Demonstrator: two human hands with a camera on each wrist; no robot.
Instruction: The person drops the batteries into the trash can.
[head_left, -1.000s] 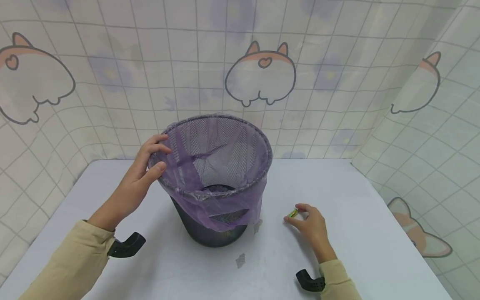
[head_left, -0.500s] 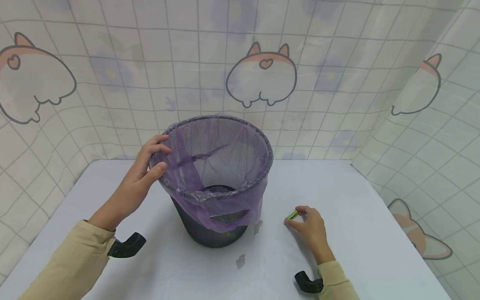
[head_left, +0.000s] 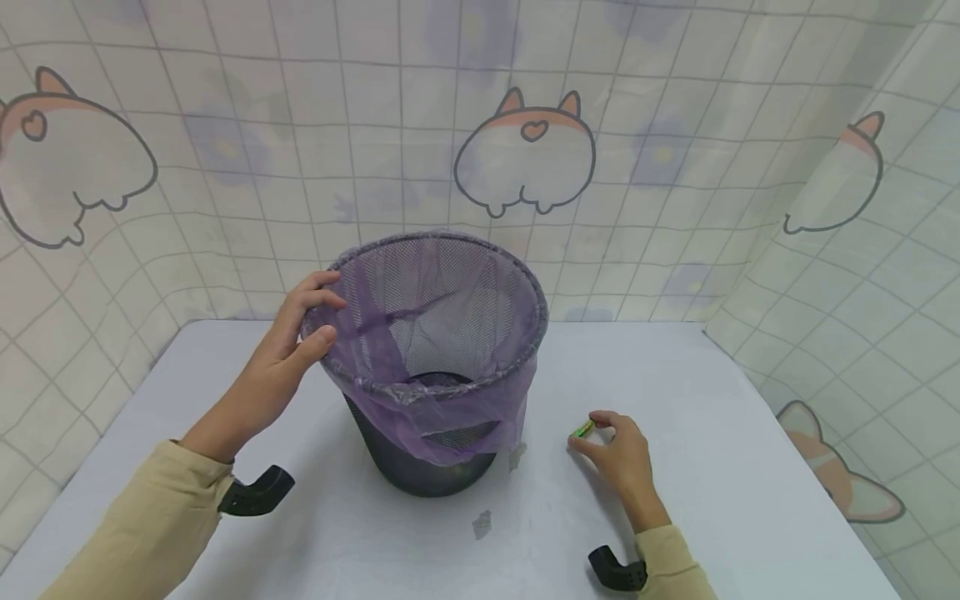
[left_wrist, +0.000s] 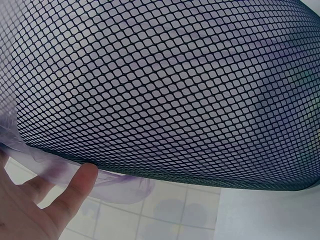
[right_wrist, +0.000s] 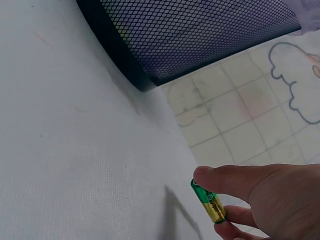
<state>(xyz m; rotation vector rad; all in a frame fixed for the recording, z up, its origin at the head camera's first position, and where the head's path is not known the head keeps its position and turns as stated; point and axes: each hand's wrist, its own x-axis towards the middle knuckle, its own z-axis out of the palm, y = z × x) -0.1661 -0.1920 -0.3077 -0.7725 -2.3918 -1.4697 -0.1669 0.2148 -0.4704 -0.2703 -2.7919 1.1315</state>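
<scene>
A black mesh wastebasket (head_left: pixel 420 471) with a purple plastic bag (head_left: pixel 465 433) folded over its rim stands on the table. My left hand (head_left: pixel 266 375) holds its rim at the left, with fingertips and thumb reaching over the edge. In the left wrist view, the mesh wall (left_wrist: pixel 165 90) fills most of the picture above the fingers. To the right of the wastebasket, my right hand (head_left: pixel 622 454) pinches a small green and gold battery (right_wrist: pixel 209 201) between thumb and fingertips, low over the table.
The table (head_left: pixel 675 367) is white. Two small grey patches (head_left: pixel 482 523) mark its surface near the wastebasket's base. Behind and to the sides hangs a checked curtain (head_left: pixel 300 183) with cartoon dogs. Black curved pieces (head_left: pixel 258 492) sit at both wrists.
Almost nothing differs. The right hand with the battery has shifted very slightly, the battery turning a little between the fingers. The left hand stays on the rim.
</scene>
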